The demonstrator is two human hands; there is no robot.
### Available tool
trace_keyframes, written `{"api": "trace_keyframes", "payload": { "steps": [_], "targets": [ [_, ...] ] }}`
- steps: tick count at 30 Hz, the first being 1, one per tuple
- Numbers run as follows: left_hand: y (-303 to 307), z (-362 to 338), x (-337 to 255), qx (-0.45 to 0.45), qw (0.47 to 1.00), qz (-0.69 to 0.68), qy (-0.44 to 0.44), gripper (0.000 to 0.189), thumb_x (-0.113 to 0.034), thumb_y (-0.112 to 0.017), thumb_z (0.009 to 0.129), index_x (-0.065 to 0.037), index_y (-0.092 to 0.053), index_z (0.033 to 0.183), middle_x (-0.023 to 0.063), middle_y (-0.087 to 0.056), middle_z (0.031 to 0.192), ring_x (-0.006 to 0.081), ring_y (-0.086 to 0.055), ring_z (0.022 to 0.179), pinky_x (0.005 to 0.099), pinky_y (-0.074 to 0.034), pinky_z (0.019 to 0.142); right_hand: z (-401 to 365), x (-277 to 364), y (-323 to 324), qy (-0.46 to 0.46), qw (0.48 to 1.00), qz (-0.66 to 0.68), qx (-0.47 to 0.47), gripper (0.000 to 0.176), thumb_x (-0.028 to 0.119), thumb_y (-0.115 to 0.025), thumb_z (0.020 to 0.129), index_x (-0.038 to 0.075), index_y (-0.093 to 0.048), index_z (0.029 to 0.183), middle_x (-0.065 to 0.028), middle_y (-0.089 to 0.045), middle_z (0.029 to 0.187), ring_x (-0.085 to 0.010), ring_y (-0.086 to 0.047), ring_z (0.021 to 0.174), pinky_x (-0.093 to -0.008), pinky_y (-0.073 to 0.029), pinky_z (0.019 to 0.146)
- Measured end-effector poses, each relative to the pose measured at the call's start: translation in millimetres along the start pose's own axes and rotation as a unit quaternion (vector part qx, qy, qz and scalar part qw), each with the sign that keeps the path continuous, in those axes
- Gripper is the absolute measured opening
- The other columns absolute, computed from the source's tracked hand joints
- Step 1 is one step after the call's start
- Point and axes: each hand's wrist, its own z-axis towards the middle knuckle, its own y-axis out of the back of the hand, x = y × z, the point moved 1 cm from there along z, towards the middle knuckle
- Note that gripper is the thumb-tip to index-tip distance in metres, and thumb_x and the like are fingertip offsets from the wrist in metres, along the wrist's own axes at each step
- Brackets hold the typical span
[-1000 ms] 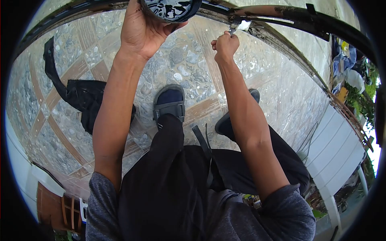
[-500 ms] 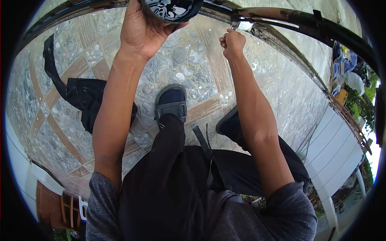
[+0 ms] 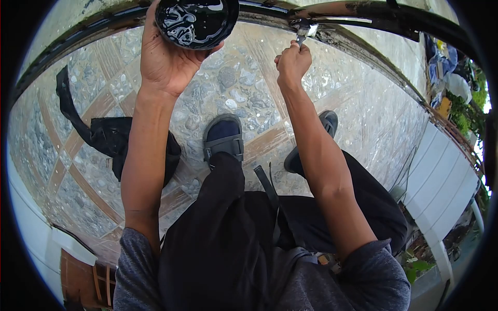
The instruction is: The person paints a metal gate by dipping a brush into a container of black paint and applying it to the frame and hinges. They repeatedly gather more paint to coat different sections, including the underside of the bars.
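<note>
My left hand (image 3: 168, 67) is wrapped round a round container of glossy black paint (image 3: 197, 23) at the top of the view. The paint's surface is wet and shiny. In my right hand (image 3: 294, 61) is the handle of a paintbrush (image 3: 302, 35), gripped between closed fingers. The brush head is dark and lies at the lower edge of a metal bar (image 3: 353, 11), partly coated in black with brownish patches showing. Whether the bristles press on the bar is hard to make out.
A black cloth bag or garment (image 3: 111, 135) lies on the stone-patterned floor (image 3: 249, 88) at left. My sandalled foot (image 3: 223, 136) stands in the middle. White panels (image 3: 441, 176) are at right, with plants and clutter (image 3: 454, 98) beyond.
The paint container and my left hand have shifted left and down in view, showing more paint. My right hand has moved slightly left and lower, and the brush shows more clearly.
</note>
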Motion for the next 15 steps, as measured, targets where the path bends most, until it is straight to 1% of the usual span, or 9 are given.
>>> {"api": "trace_keyframes", "payload": {
  "steps": [1,2,5,6,9,11,12,14,15],
  "targets": [
    [2.3,-0.9,-2.3,0.035,0.999,-0.027,0.020,0.063,-0.050,-0.059,0.095,-0.009,-0.049,0.141,0.0239,-0.056,0.134,0.0466,-0.057,0.120,0.0504,-0.065,0.078,1.0,-15.5,3.9,0.023,0.999,-0.023,-0.018,0.024,0.015,-0.052,0.098,-0.006,-0.060,0.103,-0.0177,-0.064,0.073,-0.0290,-0.063,0.060,-0.0398,-0.048,0.061],
    [-4.4,-3.7,-3.5,0.042,0.998,-0.041,0.035,0.062,-0.049,-0.061,0.094,-0.009,-0.049,0.141,0.0240,-0.055,0.134,0.0466,-0.055,0.122,0.0504,-0.065,0.079,2.5,-30.6,12.3,0.042,0.997,-0.047,-0.039,0.024,0.016,-0.054,0.098,-0.006,-0.061,0.102,-0.0184,-0.065,0.074,-0.0304,-0.065,0.066,-0.0409,-0.049,0.066],
    [-29.8,-21.8,-6.7,0.039,0.996,-0.048,0.063,0.066,-0.038,-0.072,0.088,-0.008,-0.047,0.142,0.0230,-0.052,0.137,0.0446,-0.048,0.129,0.0493,-0.063,0.083,8.7,-48.0,45.0,0.021,1.000,0.001,-0.015,0.020,0.014,-0.051,0.098,-0.005,-0.054,0.106,-0.0042,-0.051,0.063,-0.0139,-0.051,0.042,-0.0296,-0.040,0.039],
    [-39.4,-28.5,-8.9,0.037,0.996,-0.040,0.075,0.067,-0.036,-0.072,0.088,-0.008,-0.046,0.143,0.0221,-0.049,0.139,0.0428,-0.048,0.129,0.0488,-0.064,0.083,10.9,-44.5,58.2,0.018,0.999,0.003,-0.027,0.020,0.014,-0.053,0.096,-0.004,-0.058,0.103,-0.0041,-0.052,0.063,-0.0141,-0.051,0.042,-0.0294,-0.039,0.039],
    [-74.9,-48.2,-10.0,0.043,0.995,-0.008,0.095,0.070,-0.030,-0.074,0.088,-0.007,-0.043,0.146,0.0193,-0.045,0.140,0.0369,-0.050,0.123,0.0455,-0.064,0.079,28.4,-13.9,100.5,-0.052,0.996,0.047,-0.054,0.022,0.014,-0.051,0.094,-0.003,-0.063,0.096,-0.0049,-0.053,0.064,-0.0146,-0.051,0.043,-0.0294,-0.037,0.040],
    [-101.9,-57.3,-2.6,0.036,0.995,-0.001,0.098,0.069,-0.025,-0.074,0.086,-0.006,-0.043,0.145,0.0156,-0.046,0.133,0.0317,-0.052,0.117,0.0415,-0.064,0.073,56.9,4.2,130.1,-0.052,0.993,0.053,-0.088,0.031,0.018,-0.048,0.089,-0.001,-0.072,0.092,-0.0118,-0.062,0.060,-0.0226,-0.059,0.047,-0.0372,-0.048,0.055],
    [-111.4,-60.7,2.5,0.044,0.994,-0.015,0.101,0.066,-0.023,-0.074,0.086,-0.006,-0.045,0.143,0.0147,-0.047,0.131,0.0306,-0.052,0.116,0.0412,-0.064,0.072,72.4,14.9,145.0,-0.034,0.993,0.056,-0.095,0.034,0.018,-0.045,0.089,-0.001,-0.073,0.092,-0.0124,-0.062,0.059,-0.0230,-0.060,0.047,-0.0373,-0.050,0.055],
    [-128.8,-65.3,16.9,0.050,0.993,-0.040,0.097,0.062,-0.020,-0.072,0.087,-0.006,-0.047,0.141,0.0133,-0.047,0.129,0.0290,-0.053,0.115,0.0404,-0.064,0.071,115.5,37.2,175.3,-0.030,0.993,0.062,-0.099,0.033,0.019,-0.047,0.088,-0.002,-0.073,0.088,-0.0128,-0.064,0.060,-0.0236,-0.063,0.049,-0.0378,-0.052,0.056],
    [-137.1,-67.6,25.2,0.048,0.993,-0.050,0.091,0.061,-0.019,-0.072,0.086,-0.006,-0.047,0.140,0.0129,-0.047,0.129,0.0285,-0.053,0.115,0.0399,-0.064,0.070,139.3,49.7,191.9,0.007,0.996,0.033,-0.088,0.033,0.020,-0.049,0.087,-0.003,-0.073,0.083,-0.0131,-0.065,0.061,-0.0237,-0.064,0.051,-0.0376,-0.052,0.056]
  ]
}}
